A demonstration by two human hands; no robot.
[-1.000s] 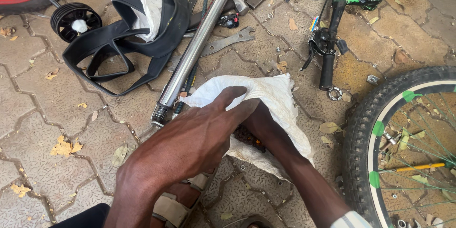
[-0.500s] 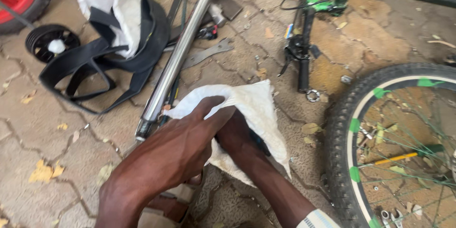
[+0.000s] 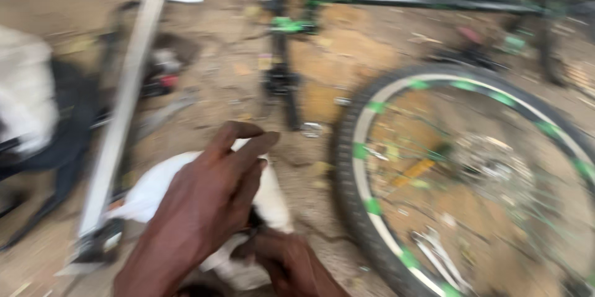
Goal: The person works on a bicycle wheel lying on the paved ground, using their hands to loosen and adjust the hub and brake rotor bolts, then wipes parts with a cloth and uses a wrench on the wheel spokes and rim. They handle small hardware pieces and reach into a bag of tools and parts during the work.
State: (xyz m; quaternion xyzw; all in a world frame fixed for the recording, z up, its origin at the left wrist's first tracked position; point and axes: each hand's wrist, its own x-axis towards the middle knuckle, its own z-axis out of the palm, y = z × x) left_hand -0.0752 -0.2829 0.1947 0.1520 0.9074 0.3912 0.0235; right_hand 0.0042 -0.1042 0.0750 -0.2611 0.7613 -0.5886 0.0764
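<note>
The whole scene is smeared by motion, so edges run soft and small things on the paving cannot be made out. The left hand (image 3: 211, 204) lies palm down over a white cloth (image 3: 155, 188), fingers together and curled onto it, the fingertips reaching toward one o'clock. Just below it, at five o'clock, the right hand (image 3: 288, 263) comes up from the bottom edge, its wrist cut off by the frame; its fingers are tucked under the left hand and the cloth, and I cannot tell whether they grip anything. A small dark thing shows between the two hands, too blurred to name. The cloth sits low and left of centre, most of it hidden beneath the hands. At nine o'clock from the hands a silver floor pump (image 3: 121, 123) lies on the ground, its handle toward twelve o'clock. At three o'clock a bicycle wheel (image 3: 347, 167) with green rim marks fills the right side, its far part cut off. A dark bicycle frame (image 3: 427, 1) crosses the top.
</note>
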